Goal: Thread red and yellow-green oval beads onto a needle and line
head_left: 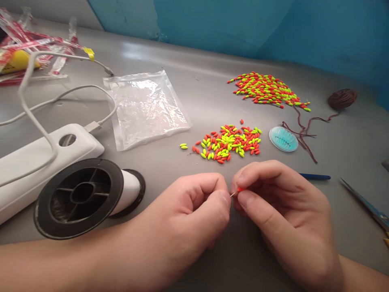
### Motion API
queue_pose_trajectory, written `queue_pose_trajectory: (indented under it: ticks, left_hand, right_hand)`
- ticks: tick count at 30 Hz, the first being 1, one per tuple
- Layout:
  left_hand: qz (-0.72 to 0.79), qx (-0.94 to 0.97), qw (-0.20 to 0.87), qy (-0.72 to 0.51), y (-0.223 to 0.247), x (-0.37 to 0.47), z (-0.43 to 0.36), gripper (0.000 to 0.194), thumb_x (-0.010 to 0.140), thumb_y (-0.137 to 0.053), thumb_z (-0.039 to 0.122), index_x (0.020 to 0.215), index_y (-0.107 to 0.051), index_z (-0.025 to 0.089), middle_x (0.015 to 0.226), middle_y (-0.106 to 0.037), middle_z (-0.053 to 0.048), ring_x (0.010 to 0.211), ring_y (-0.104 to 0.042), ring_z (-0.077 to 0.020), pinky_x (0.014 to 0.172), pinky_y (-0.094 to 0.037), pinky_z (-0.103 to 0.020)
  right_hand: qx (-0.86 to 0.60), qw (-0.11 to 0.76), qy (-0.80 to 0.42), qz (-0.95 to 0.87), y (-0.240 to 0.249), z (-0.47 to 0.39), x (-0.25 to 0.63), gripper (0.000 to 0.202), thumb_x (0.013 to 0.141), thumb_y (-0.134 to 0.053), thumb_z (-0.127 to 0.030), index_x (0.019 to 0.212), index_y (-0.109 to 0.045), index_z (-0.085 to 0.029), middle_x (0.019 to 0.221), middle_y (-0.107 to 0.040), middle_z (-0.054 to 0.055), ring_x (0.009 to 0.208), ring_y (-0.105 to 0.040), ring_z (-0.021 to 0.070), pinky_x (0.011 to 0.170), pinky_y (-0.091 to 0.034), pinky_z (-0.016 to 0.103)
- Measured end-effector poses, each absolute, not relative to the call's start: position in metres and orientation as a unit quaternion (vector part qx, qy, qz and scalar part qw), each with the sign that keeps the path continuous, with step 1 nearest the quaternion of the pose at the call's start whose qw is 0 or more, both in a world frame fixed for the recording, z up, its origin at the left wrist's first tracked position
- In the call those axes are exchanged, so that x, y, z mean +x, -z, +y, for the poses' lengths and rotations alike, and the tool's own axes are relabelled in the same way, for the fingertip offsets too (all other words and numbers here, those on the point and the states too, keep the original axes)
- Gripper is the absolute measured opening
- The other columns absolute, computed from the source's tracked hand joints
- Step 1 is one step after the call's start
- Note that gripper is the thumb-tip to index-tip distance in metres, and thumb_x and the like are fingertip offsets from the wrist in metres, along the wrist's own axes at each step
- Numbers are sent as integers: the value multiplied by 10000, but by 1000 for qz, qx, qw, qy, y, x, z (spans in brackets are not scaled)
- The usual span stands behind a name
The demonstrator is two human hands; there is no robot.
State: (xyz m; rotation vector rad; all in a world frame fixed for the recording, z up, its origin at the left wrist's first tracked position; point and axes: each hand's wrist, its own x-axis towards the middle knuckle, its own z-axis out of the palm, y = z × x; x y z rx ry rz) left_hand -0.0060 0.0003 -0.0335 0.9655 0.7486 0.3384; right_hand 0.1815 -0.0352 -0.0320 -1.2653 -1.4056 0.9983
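The right hand pinches a small red bead between thumb and forefinger, the other fingers curled under. The left hand meets it tip to tip, its thumb and forefinger pressed together on a thin needle or wire whose end points into the bead; too little of it shows to tell which it is. Both hands rest near the front edge of the grey worktop.

Just beyond the fingers lies a loose pile of red and yellow-green beads, with a few strays to its left. Right of the pile sits a round blue needle case, touched by a brown thread that runs back to a small brown ball of thread near the wall. A second heap of beads, these seemingly strung, lies farther back. A blue stick lies behind the right hand, and scissors at the right edge.

Left of the hands a black spool lies on its side, beside a white power bank with a white cable. A clear plastic bag lies behind them, and red-and-white wrappers in the far left corner.
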Motion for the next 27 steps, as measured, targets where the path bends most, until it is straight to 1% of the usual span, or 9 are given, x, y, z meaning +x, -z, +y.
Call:
queue_pose_trajectory:
  ticks: [4, 7, 12, 14, 17, 19, 22, 24, 27]
  left_hand:
    - [341, 447, 812, -161, 34, -5, 0, 465, 1037, -505, 568, 777, -447, 187, 692, -448, 31, 633, -404, -83, 543, -300, -256]
    - [331, 463, 805, -166, 34, -4, 1, 468, 1039, -498, 578, 786, -430, 190, 706, -440, 31, 648, -399, -83, 552, -301, -258]
    - [321, 490, 790, -180, 32, -5, 1, 453, 1057, -466, 559, 802, -445, 186, 719, -471, 36, 647, -394, -73, 563, -313, -246]
    - [313, 499, 785, -191, 31, -6, 1, 418, 1069, -467, 515, 814, -467, 185, 736, -487, 40, 668, -415, -68, 588, -344, -221]
    - [285, 514, 782, -207, 28, -6, 2, 302, 1082, -487, 393, 862, -517, 188, 803, -513, 49, 735, -445, -50, 670, -402, -148]
    - [269, 523, 779, -217, 26, -5, 2, 231, 1076, -513, 303, 875, -531, 190, 827, -514, 59, 754, -443, -36, 700, -407, -105]
    - [267, 533, 770, -229, 23, -3, 2, 193, 1048, -556, 191, 855, -543, 185, 814, -512, 69, 743, -438, -23, 689, -394, -79]
    - [270, 535, 765, -236, 23, -1, 3, 190, 1031, -578, 158, 845, -552, 184, 805, -515, 72, 739, -446, -20, 682, -394, -81]
    - [282, 530, 763, -239, 24, -1, 3, 195, 1026, -592, 167, 837, -545, 184, 794, -509, 72, 729, -451, -20, 669, -404, -88]
  right_hand:
    - [-508, 494, -413, -572, 31, -35, 182, 176, 965, -601, -81, 993, -668, -241, 840, -666, 0, 698, -633, 66, 639, -562, 128]
    - [-508, 501, -417, -562, 32, -34, 181, 174, 941, -624, -77, 986, -670, -238, 841, -694, 10, 714, -646, 78, 653, -560, 145]
    - [-491, 518, -505, -485, 34, -30, 182, 183, 932, -681, -124, 1028, -697, -279, 919, -710, 17, 740, -653, 81, 685, -583, 143]
    - [-471, 517, -550, -455, 34, -29, 184, 158, 938, -705, -149, 1020, -724, -282, 912, -697, 7, 757, -657, 70, 704, -585, 121]
    - [-449, 500, -604, -429, 33, -26, 187, 106, 956, -722, -185, 1009, -752, -273, 887, -691, -12, 767, -653, 49, 720, -574, 88]
    - [-439, 483, -631, -419, 33, -26, 189, 68, 974, -722, -229, 1016, -754, -272, 880, -699, -22, 778, -658, 45, 734, -575, 90]
    - [-435, 472, -649, -408, 34, -24, 189, 46, 979, -731, -275, 1016, -758, -274, 874, -710, -37, 792, -667, 44, 763, -580, 103]
    - [-431, 470, -653, -409, 34, -23, 188, 36, 986, -724, -280, 1001, -756, -271, 868, -709, -44, 793, -667, 40, 768, -578, 103]
    - [-427, 470, -644, -426, 34, -21, 188, 62, 1006, -700, -297, 968, -739, -267, 863, -690, -52, 801, -652, 28, 786, -558, 90]
